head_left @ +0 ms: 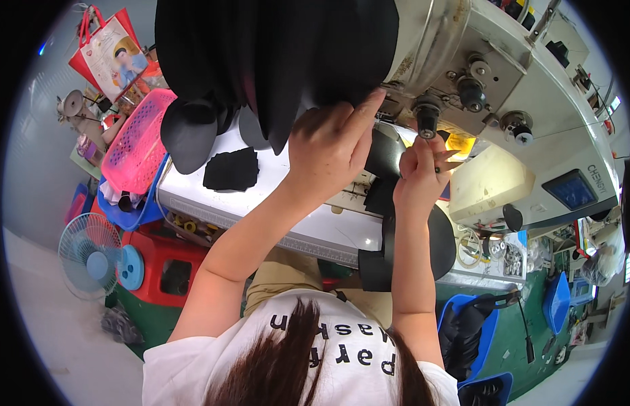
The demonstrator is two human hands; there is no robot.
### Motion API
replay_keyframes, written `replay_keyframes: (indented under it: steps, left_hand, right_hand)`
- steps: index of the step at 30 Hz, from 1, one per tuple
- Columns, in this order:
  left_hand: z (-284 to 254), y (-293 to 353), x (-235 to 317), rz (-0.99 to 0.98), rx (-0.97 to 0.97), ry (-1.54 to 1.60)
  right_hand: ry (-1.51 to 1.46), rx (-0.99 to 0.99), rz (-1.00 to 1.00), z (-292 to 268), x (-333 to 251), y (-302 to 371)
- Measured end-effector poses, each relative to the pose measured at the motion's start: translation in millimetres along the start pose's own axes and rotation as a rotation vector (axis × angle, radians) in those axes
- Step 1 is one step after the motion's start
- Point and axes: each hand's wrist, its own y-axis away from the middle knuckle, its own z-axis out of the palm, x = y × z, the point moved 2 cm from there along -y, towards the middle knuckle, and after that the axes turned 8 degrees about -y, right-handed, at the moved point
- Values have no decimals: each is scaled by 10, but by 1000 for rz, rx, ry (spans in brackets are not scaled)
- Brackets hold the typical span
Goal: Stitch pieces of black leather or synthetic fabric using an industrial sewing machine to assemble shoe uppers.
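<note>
Fingers (370, 115) of the left hand (325, 152) are parted only a little, the index stretched forward and the others bent. They lie against black material (281, 54), which hangs in big rounded folds in front of the person, close beside the sewing machine (558, 128); whether they pinch it, I cannot tell. The right hand (418, 172) is almost closed, its upper fingertips near a dark round knob (427, 114) of the machine. From its grip a small pointed tool (450, 164) sticks out to the right, but its exact kind is not clear. Below this hand, other black pieces (377, 271) hang over the edge of the white table (321, 230). A small black stack (231, 169) lies on the table's left part. Farther to the left are a pink basket (135, 145), a red stool (152, 243) and a light blue fan (96, 264).
</note>
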Motion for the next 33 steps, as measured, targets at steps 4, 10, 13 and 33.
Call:
replay_keyframes:
  steps: [4,10,13,33]
  left_hand:
    - [10,-7,44,23,-95,39]
    - [-96,68,177,292,-120,238]
    - [-139,430,222,538,-272,244]
    - [-221,635,-47,260,-481,411]
  right_hand:
    - [175,-67,-38,-96,-70,16]
    - [555,-361,-123,-356,-107,388]
    - [751,-508,-176,-501,-234,770]
    - [1396,-723,-259,-233,-518,616]
